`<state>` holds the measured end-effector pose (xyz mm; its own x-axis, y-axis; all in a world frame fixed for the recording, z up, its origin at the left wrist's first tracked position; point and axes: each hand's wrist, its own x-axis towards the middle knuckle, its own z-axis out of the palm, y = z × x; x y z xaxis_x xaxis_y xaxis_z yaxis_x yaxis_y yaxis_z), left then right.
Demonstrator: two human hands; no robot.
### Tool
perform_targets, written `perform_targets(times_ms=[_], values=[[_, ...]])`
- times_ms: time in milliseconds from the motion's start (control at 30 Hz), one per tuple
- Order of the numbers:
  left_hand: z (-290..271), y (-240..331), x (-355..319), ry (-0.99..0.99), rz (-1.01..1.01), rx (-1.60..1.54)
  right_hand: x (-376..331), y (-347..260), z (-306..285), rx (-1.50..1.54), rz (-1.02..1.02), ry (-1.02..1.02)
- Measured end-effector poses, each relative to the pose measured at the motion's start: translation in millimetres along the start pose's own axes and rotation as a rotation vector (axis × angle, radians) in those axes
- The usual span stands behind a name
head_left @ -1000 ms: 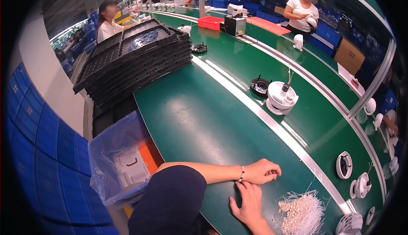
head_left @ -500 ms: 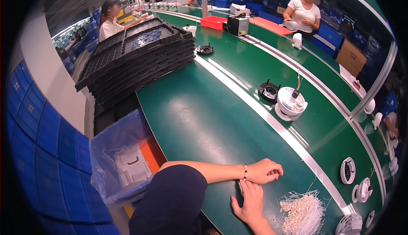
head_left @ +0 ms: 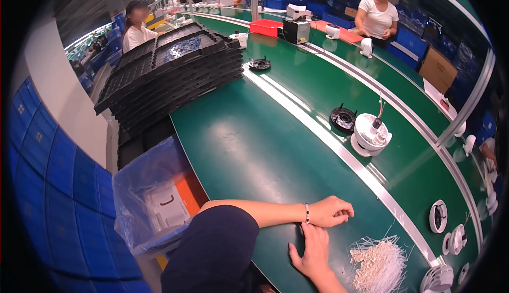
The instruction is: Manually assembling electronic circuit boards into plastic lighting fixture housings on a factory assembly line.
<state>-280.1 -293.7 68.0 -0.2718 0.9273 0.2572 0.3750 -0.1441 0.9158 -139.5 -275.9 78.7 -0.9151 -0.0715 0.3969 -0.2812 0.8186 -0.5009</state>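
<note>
My left forearm, bare below a dark sleeve and with a beaded bracelet (head_left: 307, 213) at the wrist, crosses the green tabletop (head_left: 238, 150). My left hand (head_left: 331, 211) rests there with its fingers loosely curled in, nothing visible in them. Just below it lies my right hand (head_left: 314, 251), fingers stretched out and thumb apart, fingertips against the left wrist by the bracelet. To the right of both hands is a heap of thin white wires or strips (head_left: 377, 264) with pale ends. Neither hand touches the heap.
A green conveyor beyond a metal rail carries a white round housing with wires (head_left: 370, 134), a black ring part (head_left: 343, 119) and several white units. Stacked black trays (head_left: 175, 65) stand far left; a plastic-lined bin (head_left: 148, 203) sits left. Co-workers stand across the line.
The parts on the conveyor have shifted right and nearer. The co-worker opposite has let go of a white unit, now standing on the line. My hands have barely moved.
</note>
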Motion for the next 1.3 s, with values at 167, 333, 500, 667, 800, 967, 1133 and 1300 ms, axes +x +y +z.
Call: perform_targets(times_ms=[167, 333, 500, 667, 800, 967, 1133, 1300], values=[[-8, 0, -4, 0.0, 0.005, 0.008, 8, -5, 3, 0.017, 0.024, -0.017], [-16, -3, -6, 0.002, 0.011, -0.007, 14, -9, 7, 0.017, 0.022, 0.004], [-25, -6, -7, -0.005, 0.003, -0.001, 22, -8, 13, 0.002, 0.009, 0.013], [-32, -8, -8, 0.017, 0.004, 0.016, 28, -6, 15, 0.039, 0.011, -0.006], [-37, -7, -10, 0.0, 0.006, 0.008, 34, -11, 18, 0.018, 0.02, -0.019], [-44, -11, -16, 0.009, 0.001, -0.008, 39, -14, 25, 0.021, 0.014, -0.006], [-50, -11, -15, -0.018, -0.008, 0.011, 48, -17, 27, 0.009, 0.046, -0.011], [-71, -9, -25, 0.125, -0.011, -0.017, 69, -27, 36, 0.037, 0.039, -0.045]])
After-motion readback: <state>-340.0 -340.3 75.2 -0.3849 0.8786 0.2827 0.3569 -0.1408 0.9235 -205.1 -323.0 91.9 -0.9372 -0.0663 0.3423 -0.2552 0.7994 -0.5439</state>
